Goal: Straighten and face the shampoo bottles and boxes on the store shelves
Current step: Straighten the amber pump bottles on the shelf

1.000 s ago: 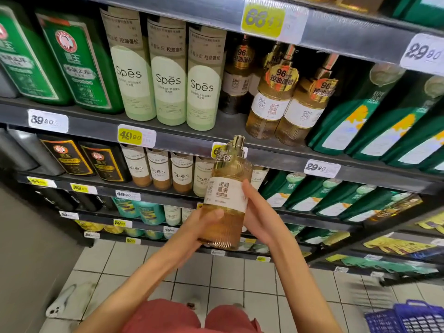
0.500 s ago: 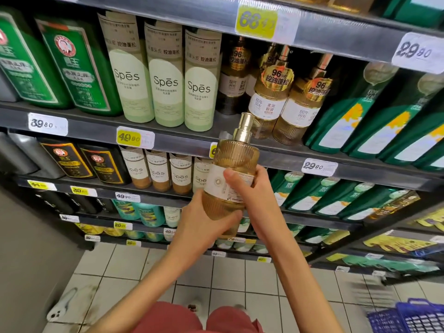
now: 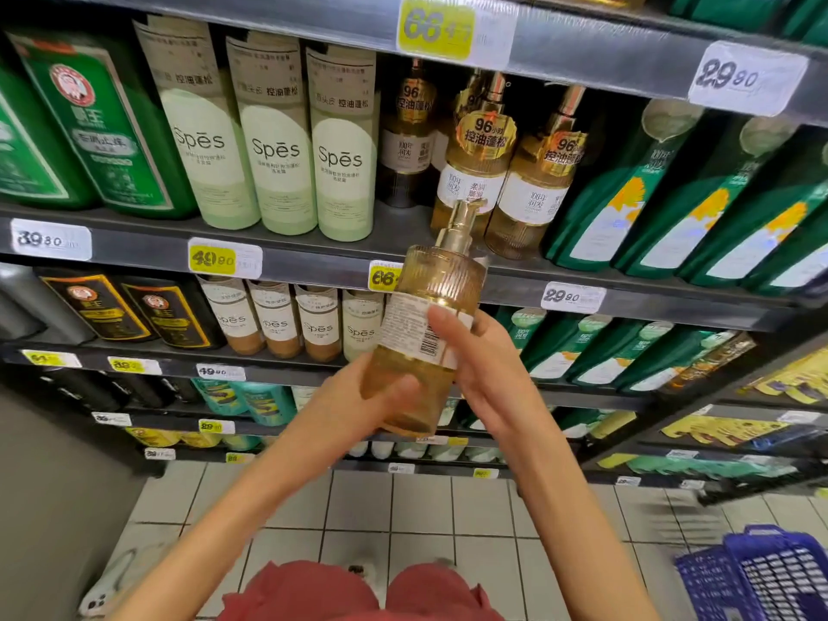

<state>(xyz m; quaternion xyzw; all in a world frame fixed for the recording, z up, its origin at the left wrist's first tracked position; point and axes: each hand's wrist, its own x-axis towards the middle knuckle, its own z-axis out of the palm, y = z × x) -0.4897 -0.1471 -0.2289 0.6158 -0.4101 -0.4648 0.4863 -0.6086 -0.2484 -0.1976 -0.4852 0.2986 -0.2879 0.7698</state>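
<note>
Change: within the last second the held bottle point(image 3: 441, 280) has risen toward the upper shelf and turned, so its barcode label now faces the camera instead of the front label.
Shelving: grey store shelves point(image 3: 134, 255) run in tiers across the view, each edge carrying price tags.
Floor: pale tiles point(image 3: 403, 508) lie below, with a person's red-clad knees at the bottom edge.
Basket: a blue basket point(image 3: 770, 575) sits at lower right, on or just above the floor.
Green packs: dark green packs point(image 3: 649, 203) lean in a row at the right of the upper shelf.
Spes tubes: three pale green tubes point(image 3: 278, 150) stand upright side by side, labels forward.
Shelf bottles: amber pump bottles point(image 3: 479, 154) stand between the tubes and the green packs.
Held bottle: amber, ribbed, gold pump on top, tilted slightly right in front of the shelf edge, its pump overlapping the shelf bottles.
Left hand: the left hand point(image 3: 354, 410) grips the bottle's lower body, thumb across the front.
Right hand: the right hand point(image 3: 488, 378) clasps the bottle's right side, thumb pressed on the label.
Price tag: a yellow tag point(image 3: 383, 277) is partly hidden behind the bottle.
</note>
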